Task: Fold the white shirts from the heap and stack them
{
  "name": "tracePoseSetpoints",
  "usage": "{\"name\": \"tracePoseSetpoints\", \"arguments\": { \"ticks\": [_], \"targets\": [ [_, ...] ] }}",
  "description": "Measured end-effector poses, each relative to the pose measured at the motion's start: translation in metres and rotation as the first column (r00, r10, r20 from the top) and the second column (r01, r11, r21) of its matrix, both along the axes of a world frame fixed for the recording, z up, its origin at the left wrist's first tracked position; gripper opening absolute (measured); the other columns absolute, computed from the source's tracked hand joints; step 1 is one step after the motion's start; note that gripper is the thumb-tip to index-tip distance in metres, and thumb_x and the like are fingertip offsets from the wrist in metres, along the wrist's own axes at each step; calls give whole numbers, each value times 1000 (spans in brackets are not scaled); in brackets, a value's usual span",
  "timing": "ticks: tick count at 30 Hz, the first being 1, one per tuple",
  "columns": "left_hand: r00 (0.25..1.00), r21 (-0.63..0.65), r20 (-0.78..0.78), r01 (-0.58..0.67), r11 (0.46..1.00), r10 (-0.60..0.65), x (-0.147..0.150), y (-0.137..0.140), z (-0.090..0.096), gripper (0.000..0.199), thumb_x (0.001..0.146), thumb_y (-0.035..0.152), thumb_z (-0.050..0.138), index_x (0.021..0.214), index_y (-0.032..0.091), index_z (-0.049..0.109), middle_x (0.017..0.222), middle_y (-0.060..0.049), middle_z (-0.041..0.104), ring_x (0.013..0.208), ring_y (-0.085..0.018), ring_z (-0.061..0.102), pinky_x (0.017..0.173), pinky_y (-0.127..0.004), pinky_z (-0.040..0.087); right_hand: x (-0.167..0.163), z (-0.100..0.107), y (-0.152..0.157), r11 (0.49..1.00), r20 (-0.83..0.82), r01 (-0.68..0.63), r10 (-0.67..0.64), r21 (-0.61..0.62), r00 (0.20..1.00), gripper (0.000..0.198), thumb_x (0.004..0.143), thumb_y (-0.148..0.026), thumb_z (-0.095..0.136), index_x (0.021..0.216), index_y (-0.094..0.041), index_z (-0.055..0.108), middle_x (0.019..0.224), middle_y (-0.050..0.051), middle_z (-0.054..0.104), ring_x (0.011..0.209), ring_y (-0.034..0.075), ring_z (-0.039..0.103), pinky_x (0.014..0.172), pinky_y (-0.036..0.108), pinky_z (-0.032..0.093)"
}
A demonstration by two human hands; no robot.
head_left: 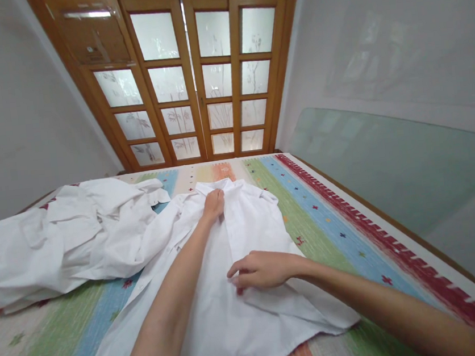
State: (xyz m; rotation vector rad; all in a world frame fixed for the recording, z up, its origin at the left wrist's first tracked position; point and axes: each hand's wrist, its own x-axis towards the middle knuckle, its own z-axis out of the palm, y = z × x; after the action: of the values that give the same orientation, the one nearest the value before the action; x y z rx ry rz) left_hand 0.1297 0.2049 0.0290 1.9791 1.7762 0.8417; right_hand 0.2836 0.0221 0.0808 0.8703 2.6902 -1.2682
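Left forearm [163,318], lower frame, crosses white shirt [255,221]: apparently light, limp, best held by collar [206,188]. Left grip [213,204] pinches placket [234,230]; right grip [269,268] undetermined.

The left hand [215,204] contacts the white shirt [257,221] just below its collar [204,188]; the right hand [265,269], fingers [242,265] bent, is positioned over the shirt's front. A white fabric heap [93,234] lies alongside, on the striped cover [338,229].

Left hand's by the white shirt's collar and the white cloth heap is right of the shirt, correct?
Not quite: the head view shows the white cloth heap left of the white shirt; the left hand is by its collar.
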Motion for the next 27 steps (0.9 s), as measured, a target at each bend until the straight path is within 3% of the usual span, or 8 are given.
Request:
{"name": "tracePoseSetpoints", "arguments": {
  "ticks": [3,6,10,15,18,23,27],
  "targets": [
    [987,-67,147,-60,996,69,-1,5,-3,40,98,31,24,99,18,62,89,-7,71,90,-20,65,83,-31,46,0,-6,-2,966,-49,-78,68,-245,997,44,95,-41,48,124,-11,62,121,11,67,107,18,63,91,25,45],
    [955,-162,271,-77,984,119,-1,8,-8,36,96,39,35,113,16,57,83,-7,71,80,-19,67,75,-30,48,5,-10,-3,854,-59,-168,160,-493,985,51,94,-50,47,123,-12,63,123,10,65,116,17,59,100,24,42],
    [898,-245,415,-48,968,150,0,13,-12,50,86,41,58,126,14,48,86,-7,70,76,-18,66,71,-28,49,7,-17,-13,737,-61,-236,257,-633,964,58,82,-56,63,123,-16,63,120,6,67,112,16,61,94,21,46],
    [822,-292,553,39,956,135,8,19,-11,39,84,30,63,117,11,54,77,-6,67,68,-16,64,66,-27,51,6,-36,-29,730,-118,-265,248,-629,962,66,61,-50,83,115,-17,67,109,4,69,96,14,64,79,17,49],
    [808,-276,578,63,959,113,11,22,-9,34,78,22,68,109,13,58,78,-5,66,70,-14,65,68,-25,51,8,-49,-36,723,-179,-278,212,-633,961,67,57,-49,86,112,-16,68,93,1,68,81,11,63,73,17,50],
    [890,-253,448,39,967,81,13,27,-9,25,70,17,70,95,14,66,76,-5,68,78,-19,66,71,-28,52,16,-60,-43,711,-288,-258,81,-654,954,57,64,-41,83,114,-16,69,84,-1,64,73,8,60,73,16,49],
    [972,-187,233,23,982,21,16,33,-9,22,60,10,72,81,15,70,95,-8,71,106,-26,62,88,-30,47,16,-64,-48,775,-311,-216,27,-594,950,39,74,-28,75,110,-14,71,82,-1,64,68,6,58,67,13,46]
  ]
}}
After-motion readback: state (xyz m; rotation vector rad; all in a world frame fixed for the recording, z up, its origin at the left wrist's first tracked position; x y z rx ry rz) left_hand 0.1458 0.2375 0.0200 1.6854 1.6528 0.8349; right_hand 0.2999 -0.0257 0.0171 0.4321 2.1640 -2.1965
